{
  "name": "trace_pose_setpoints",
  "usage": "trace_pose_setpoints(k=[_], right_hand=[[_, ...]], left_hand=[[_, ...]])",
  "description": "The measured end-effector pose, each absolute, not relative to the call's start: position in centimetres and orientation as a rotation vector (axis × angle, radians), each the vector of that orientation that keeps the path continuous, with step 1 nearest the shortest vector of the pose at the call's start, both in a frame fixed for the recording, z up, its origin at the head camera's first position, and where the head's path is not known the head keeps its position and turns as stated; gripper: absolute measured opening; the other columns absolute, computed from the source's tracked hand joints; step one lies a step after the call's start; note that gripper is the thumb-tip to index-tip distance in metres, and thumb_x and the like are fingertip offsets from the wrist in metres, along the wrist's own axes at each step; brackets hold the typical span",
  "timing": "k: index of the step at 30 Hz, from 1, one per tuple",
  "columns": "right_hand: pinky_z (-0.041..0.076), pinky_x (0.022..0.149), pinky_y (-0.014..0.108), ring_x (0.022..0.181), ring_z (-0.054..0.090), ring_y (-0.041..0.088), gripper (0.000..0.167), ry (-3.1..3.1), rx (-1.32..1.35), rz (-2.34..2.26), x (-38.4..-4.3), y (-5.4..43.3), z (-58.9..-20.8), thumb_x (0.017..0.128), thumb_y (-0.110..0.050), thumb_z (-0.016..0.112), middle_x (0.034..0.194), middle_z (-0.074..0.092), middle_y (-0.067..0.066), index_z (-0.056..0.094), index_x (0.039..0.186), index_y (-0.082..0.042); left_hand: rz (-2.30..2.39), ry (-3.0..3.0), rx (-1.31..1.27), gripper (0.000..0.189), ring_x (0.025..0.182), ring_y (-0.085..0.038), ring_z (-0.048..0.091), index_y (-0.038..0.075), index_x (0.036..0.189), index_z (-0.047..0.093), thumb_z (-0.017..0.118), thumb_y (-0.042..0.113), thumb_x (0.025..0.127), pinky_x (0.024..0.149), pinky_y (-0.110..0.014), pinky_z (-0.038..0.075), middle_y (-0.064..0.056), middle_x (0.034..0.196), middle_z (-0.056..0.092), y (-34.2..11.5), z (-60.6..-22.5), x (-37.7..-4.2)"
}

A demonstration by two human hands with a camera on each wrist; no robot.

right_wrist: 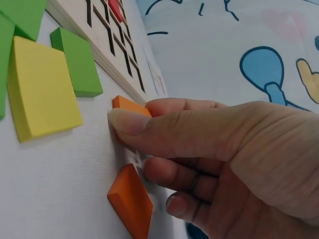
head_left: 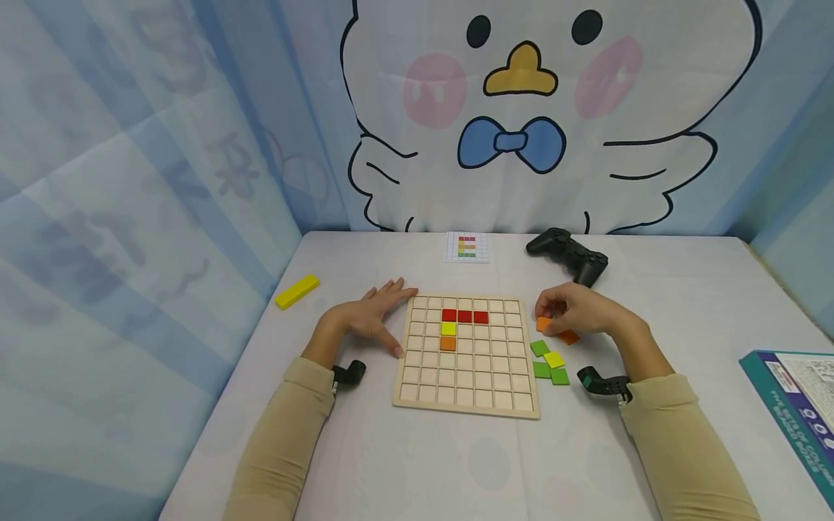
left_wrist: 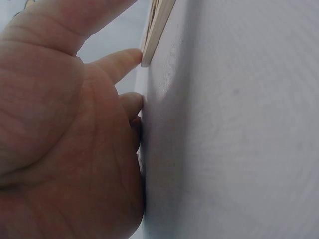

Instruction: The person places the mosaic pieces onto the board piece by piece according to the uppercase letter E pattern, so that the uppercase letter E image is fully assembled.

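Observation:
A wooden grid board (head_left: 465, 413) lies flat on the table. Three red tiles (head_left: 465, 316) sit side by side in its upper cells, with a yellow tile (head_left: 448, 328) and an orange tile (head_left: 447, 344) below the leftmost one. My left hand (head_left: 370, 316) rests with spread fingers at the board's left edge, fingertip and thumb against it. To the right of the board, my right hand (head_left: 583, 307) pinches an orange square tile (right_wrist: 130, 105) between thumb and index finger. Another orange tile (right_wrist: 132, 201) lies under its curled fingers. Several green tiles (head_left: 559, 376) and a yellow tile (right_wrist: 45, 89) lie nearby.
Behind the board lies a printed pattern card (head_left: 482, 250), with a black game controller (head_left: 567, 253) to its right. A yellow bar (head_left: 297, 291) is near the table's left edge. At the far right is a boxed game (head_left: 775, 405). A printed curtain (head_left: 511, 195) hangs behind the table.

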State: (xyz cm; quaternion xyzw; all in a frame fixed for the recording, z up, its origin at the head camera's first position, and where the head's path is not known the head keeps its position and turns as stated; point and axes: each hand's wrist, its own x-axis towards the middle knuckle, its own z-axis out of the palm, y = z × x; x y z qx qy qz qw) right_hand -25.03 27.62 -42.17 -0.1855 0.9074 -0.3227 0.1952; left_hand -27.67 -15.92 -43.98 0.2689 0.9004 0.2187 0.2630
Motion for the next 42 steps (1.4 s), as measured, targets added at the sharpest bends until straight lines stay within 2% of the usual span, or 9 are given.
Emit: trace_pose_setpoints(k=[8,12,17,24,28,32,39,42], right_hand=[[0.049,0.063,0.028,0.077,0.055,0.021,0.012,2.580,-0.512,-1.012,-25.0,27.5,-42.3,0.090,-0.008,0.078,0.089,0.065,0.007,0.070,0.099,-0.007],[0.049,0.067,0.027,0.080,0.056,0.021,0.010,2.647,-0.542,-1.049,-25.0,27.6,-42.2,0.093,-0.006,0.074,0.092,0.066,0.007,0.072,0.102,-0.007],[0.053,0.068,0.028,0.078,0.060,0.021,0.015,2.660,-0.545,-1.126,-24.9,27.5,-41.8,0.096,-0.004,0.070,0.096,0.070,0.010,0.074,0.110,-0.005],[0.061,0.075,0.035,0.080,0.068,0.023,0.014,2.547,-0.530,-1.349,-24.7,26.6,-41.5,0.099,-0.014,0.071,0.103,0.072,0.015,0.073,0.111,-0.006],[0.063,0.078,0.032,0.081,0.071,0.024,0.020,2.484,-0.550,-1.468,-24.6,25.7,-41.4,0.099,-0.018,0.072,0.107,0.073,0.018,0.072,0.114,-0.004],[0.062,0.081,0.026,0.084,0.073,0.024,0.022,2.464,-0.576,-1.512,-24.4,24.8,-41.1,0.100,-0.012,0.070,0.112,0.072,0.018,0.071,0.119,-0.001],[0.060,0.086,0.023,0.094,0.074,0.035,0.028,2.460,-0.596,-1.484,-24.1,23.6,-40.8,0.098,-0.011,0.072,0.120,0.073,0.015,0.070,0.125,-0.005],[0.060,0.085,0.023,0.093,0.073,0.035,0.031,2.460,-0.623,-1.488,-24.0,23.0,-40.7,0.097,-0.011,0.074,0.119,0.074,0.016,0.070,0.126,-0.004]], left_hand=[[0.600,2.437,0.729,0.130,0.163,-0.021,-0.014,0.032,0.168,0.014,0.094,0.053,0.067,0.131,-0.051,-0.007,-0.002,0.177,-0.009,-16.0,-44.2,-27.8],[0.601,2.436,0.734,0.131,0.163,-0.021,-0.014,0.032,0.168,0.014,0.093,0.053,0.067,0.131,-0.052,-0.007,-0.002,0.177,-0.009,-16.0,-44.3,-27.8],[0.606,2.432,0.735,0.131,0.163,-0.021,-0.014,0.032,0.168,0.013,0.094,0.053,0.067,0.131,-0.052,-0.008,-0.002,0.177,-0.009,-16.0,-44.2,-27.8],[0.601,2.435,0.732,0.131,0.163,-0.021,-0.014,0.032,0.168,0.013,0.093,0.054,0.067,0.131,-0.052,-0.008,-0.002,0.177,-0.009,-16.0,-44.2,-27.7],[0.597,2.435,0.729,0.131,0.163,-0.021,-0.014,0.032,0.168,0.013,0.093,0.054,0.068,0.131,-0.052,-0.007,-0.002,0.177,-0.009,-16.0,-44.2,-27.7],[0.593,2.433,0.742,0.131,0.163,-0.022,-0.014,0.031,0.169,0.013,0.093,0.054,0.068,0.131,-0.052,-0.007,-0.003,0.177,-0.009,-15.9,-44.1,-27.6],[0.571,2.449,0.738,0.130,0.163,-0.021,-0.013,0.032,0.169,0.012,0.092,0.055,0.068,0.132,-0.051,-0.005,-0.002,0.177,-0.009,-16.0,-44.1,-27.6],[0.580,2.447,0.738,0.130,0.163,-0.021,-0.013,0.032,0.169,0.013,0.092,0.055,0.068,0.132,-0.051,-0.006,-0.002,0.177,-0.009,-16.0,-44.1,-27.5]])
